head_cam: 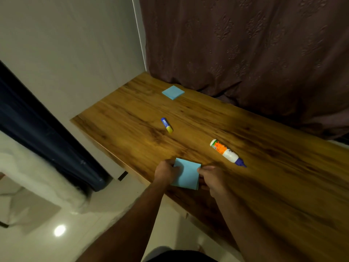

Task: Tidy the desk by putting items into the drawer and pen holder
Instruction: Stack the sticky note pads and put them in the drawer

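From the head camera, both forearms reach forward over the near edge of the wooden desk (264, 186). The left hand (166, 172) curls its fingers over the left edge of a blue sticky-note pad (187, 174), and the right hand (211, 178) pinches the pad's right edge, thumb on top. The pad is held between them, just above the desk's front edge. Farther back lie a glue stick (166, 125) and a glue bottle (225, 152), well apart, and a second blue pad (173, 92) near the curtain (255, 44).
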Tool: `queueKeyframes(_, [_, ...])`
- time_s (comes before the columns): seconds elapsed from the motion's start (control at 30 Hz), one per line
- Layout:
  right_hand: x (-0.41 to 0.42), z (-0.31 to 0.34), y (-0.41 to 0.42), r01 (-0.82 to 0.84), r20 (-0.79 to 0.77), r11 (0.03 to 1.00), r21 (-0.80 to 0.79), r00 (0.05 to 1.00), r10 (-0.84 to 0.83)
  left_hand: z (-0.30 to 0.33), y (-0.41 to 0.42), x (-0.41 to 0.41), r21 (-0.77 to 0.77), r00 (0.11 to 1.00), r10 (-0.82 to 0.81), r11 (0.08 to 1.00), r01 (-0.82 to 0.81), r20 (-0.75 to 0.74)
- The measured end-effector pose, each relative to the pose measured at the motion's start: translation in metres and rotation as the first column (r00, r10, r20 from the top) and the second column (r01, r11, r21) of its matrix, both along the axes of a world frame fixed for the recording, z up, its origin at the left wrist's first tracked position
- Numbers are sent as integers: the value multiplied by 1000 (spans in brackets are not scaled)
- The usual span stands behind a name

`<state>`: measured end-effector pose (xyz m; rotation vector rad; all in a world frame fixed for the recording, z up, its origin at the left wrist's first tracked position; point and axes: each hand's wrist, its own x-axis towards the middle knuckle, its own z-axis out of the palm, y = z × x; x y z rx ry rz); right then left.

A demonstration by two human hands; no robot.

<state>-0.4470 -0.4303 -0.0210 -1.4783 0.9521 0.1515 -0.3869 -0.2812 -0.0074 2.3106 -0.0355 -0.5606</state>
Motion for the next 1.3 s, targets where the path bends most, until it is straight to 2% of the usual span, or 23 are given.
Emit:
queueKeyframes(0.17, [4,4,-2,-54,-25,998,-11,998,54,-5,-7,-2,30,1000,14,999,-14,-2])
queueKeyframes(0.27, [6,3,3,-87,-30,991,-102,996,84,-9,-8,-2,88,1000,19,996,-21,20])
queueKeyframes(0.37, [10,4,10,-105,-62,975,-195,994,94,-11,-3,4,73,1000,-7,997,6,15])
queueKeyframes(0.47, [16,5,19,-66,-91,980,-186,995,50,-11,6,15,-1,999,-35,999,35,-6])
queueKeyframes(0.63, [31,7,50,122,-47,992,12,992,-121,-7,32,42,-125,999,-13,992,9,-33])
queueKeyframes(0.8, [53,4,85,276,69,960,55,958,-280,-1,57,70,-184,998,-51,981,54,24])
queueKeyframes(0.87, [61,5,94,307,81,950,63,947,-311,1,63,81,-248,999,-46,968,41,-15])
queueKeyframes(1.0, [81,5,103,304,110,952,16,946,-304,4,73,104,-418,993,7,907,-58,-121])
queueKeyframes(1.13, [111,8,105,265,157,963,-56,955,-253,9,79,139,-540,991,24,837,-90,-128])
queueKeyframes(1.3, [168,17,104,233,206,967,-105,956,-208,21,87,181,-605,983,98,777,-172,-154])
